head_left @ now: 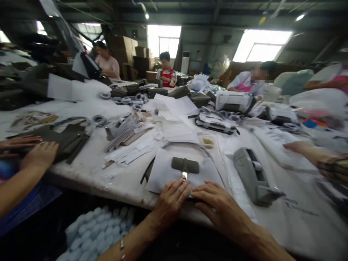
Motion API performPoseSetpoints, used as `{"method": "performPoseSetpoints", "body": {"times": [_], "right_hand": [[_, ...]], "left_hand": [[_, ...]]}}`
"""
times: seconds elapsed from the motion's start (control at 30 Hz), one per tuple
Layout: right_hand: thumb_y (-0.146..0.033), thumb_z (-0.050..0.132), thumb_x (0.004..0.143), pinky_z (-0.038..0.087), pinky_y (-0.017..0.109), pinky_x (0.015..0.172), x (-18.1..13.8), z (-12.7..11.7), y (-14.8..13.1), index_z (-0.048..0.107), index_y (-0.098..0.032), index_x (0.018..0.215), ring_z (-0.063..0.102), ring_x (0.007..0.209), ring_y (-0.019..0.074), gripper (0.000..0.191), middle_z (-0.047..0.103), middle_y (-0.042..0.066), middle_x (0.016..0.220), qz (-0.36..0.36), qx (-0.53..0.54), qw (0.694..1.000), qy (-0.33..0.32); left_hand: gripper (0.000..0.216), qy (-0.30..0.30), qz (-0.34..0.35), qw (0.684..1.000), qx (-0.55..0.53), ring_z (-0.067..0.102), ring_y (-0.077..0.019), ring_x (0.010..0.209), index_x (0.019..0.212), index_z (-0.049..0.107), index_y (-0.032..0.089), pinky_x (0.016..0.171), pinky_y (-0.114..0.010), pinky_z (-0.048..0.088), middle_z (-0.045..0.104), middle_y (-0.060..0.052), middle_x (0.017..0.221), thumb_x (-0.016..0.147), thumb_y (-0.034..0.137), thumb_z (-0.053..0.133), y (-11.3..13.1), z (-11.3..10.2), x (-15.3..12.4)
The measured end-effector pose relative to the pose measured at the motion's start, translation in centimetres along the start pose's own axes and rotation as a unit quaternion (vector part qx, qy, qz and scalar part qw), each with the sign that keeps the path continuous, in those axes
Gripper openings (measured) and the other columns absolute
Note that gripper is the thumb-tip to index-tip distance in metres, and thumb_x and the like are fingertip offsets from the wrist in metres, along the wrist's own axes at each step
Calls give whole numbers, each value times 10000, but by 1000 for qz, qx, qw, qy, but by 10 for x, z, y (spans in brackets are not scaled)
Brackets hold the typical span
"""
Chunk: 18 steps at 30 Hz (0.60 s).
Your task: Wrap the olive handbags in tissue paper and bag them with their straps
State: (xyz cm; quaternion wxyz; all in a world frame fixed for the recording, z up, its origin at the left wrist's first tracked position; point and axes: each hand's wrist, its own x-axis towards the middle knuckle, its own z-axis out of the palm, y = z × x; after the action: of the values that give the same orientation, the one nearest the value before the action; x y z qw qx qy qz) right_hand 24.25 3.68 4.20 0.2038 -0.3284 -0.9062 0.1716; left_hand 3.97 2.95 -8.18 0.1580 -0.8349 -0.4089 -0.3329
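Observation:
A handbag wrapped in white paper [165, 170] lies at the near table edge, its grey flap [185, 165] and metal clasp [184, 175] showing through. My left hand [171, 201] rests on the wrapped bag's near edge, fingers bent and together, fingertips at the clasp. Beside it my right hand [217, 204] lies flat on the paper with fingers spread. Neither hand grips anything.
A grey tape dispenser [254, 175] stands right of the bag. Paper strips [130, 146], tape rolls [136, 99] and more grey bags [67, 139] cover the white table. A co-worker's hands [35, 152] press a bag at left; another's arm [312, 154] reaches in at right. Several people work at the far side.

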Motion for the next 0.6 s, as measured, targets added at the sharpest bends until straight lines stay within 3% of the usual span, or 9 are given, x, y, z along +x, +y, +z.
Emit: {"method": "performPoseSetpoints", "body": {"times": [0.1, 0.17, 0.23, 0.33, 0.43, 0.5, 0.6], "right_hand": [[-247, 604, 931, 539, 354, 974, 37, 9, -43, 728, -271, 974, 683, 1023, 186, 133, 755, 30, 1024, -70, 161, 983, -56], [-337, 638, 904, 573, 379, 927, 65, 34, -70, 741, -322, 994, 687, 1024, 207, 138, 758, 10, 1039, -90, 208, 971, -80], [-410, 650, 871, 583, 452, 908, 92, 67, -92, 733, -399, 1057, 676, 1064, 245, 204, 753, -33, 1089, -62, 211, 974, -50], [-524, 618, 837, 568, 537, 910, 120, 113, -104, 677, -521, 1137, 634, 1153, 286, 306, 711, -151, 1172, -68, 225, 972, -3], [-579, 556, 846, 572, 568, 889, 119, 143, -96, 627, -586, 1179, 601, 1210, 299, 340, 676, -217, 1194, -78, 231, 969, 30], [-543, 523, 884, 584, 578, 881, 105, 157, -85, 598, -557, 1255, 595, 1225, 304, 379, 686, -171, 1201, -3, 220, 972, 82], [-443, 507, 924, 601, 599, 860, 84, 177, -67, 538, -450, 1387, 613, 1205, 331, 464, 701, -45, 1215, 171, 189, 952, 172]], "left_hand": [[348, -12, 7, 1000, 9, 471, -195, 1339, 1328, 570, 191, 1103, -353, 387, 586, -48, 1393, 1018, 257, 427, 2, 2, -2], [340, -18, 8, 1000, 16, 460, -187, 1348, 1309, 586, 189, 1114, -341, 369, 571, -28, 1414, 1015, 228, 421, 1, 2, -2], [365, -32, 3, 999, 25, 435, -187, 1373, 1334, 571, 187, 1124, -344, 356, 538, -29, 1448, 1004, 191, 416, 1, 1, -1], [403, -48, 3, 998, 35, 407, -203, 1401, 1376, 540, 181, 1114, -350, 373, 504, -51, 1478, 987, 202, 436, 1, 0, -2], [419, -38, 10, 999, 35, 395, -210, 1411, 1380, 542, 173, 1110, -346, 382, 479, -45, 1496, 977, 204, 431, 1, 1, -3], [420, -33, 15, 999, 30, 377, -213, 1423, 1375, 549, 172, 1119, -347, 375, 453, -35, 1515, 980, 205, 411, 1, 2, -4], [414, -22, 20, 999, 28, 362, -221, 1433, 1364, 563, 170, 1127, -350, 369, 448, -37, 1516, 976, 210, 423, 0, 4, -5]]}}
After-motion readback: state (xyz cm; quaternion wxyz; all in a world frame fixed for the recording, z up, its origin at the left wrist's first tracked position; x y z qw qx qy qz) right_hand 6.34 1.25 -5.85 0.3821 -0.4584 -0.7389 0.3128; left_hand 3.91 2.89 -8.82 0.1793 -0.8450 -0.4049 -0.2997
